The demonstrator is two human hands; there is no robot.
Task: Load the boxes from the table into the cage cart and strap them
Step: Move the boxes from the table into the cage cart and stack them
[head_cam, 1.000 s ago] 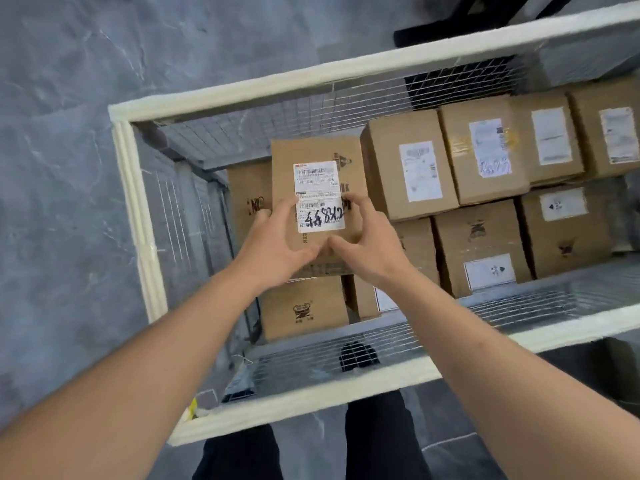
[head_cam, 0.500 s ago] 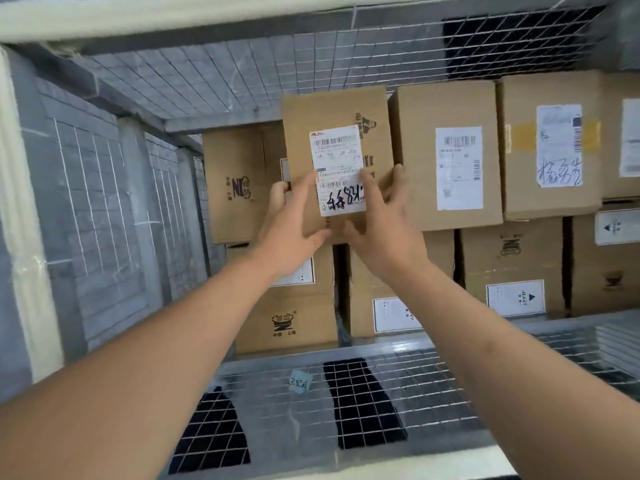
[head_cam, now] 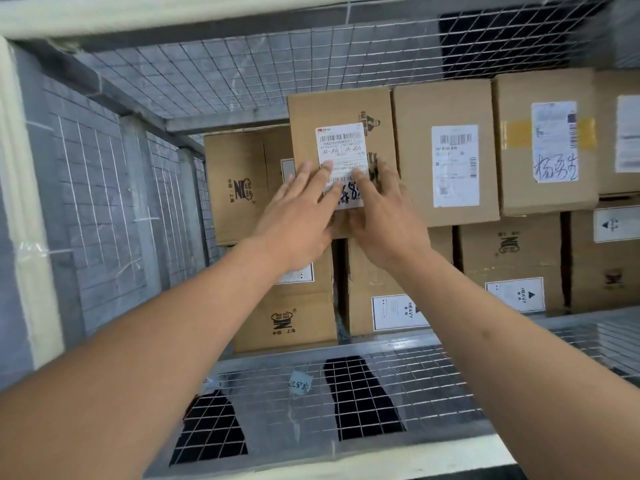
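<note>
While I lean over the cage cart, both my hands lie flat on one brown box. My left hand has its fingers straight and spread, and they press on the near part of that box. My right hand lies just beside it, with its fingers straight too. Its fingers cover the low part of the white label on the box. The two hands nearly touch each other. Neither hand curls round anything.

This box sits inside the cart, on top of other boxes, in the far row. To the right of it stands a second box with its own white label, and the two look like they touch side to side. Right of that one is a third box with yellow tape and dark handwriting on its label. To the left of my box is a lower box with a dark printed logo. It stands against the wire wall of the cart.

Nearer to me than my box are more boxes, lower down. One has a logo and one has a white HEAVY sticker.

Nearest to me is the wire mesh side of the cart, with a small pale tag on it. My dark legs show through the wires.
</note>
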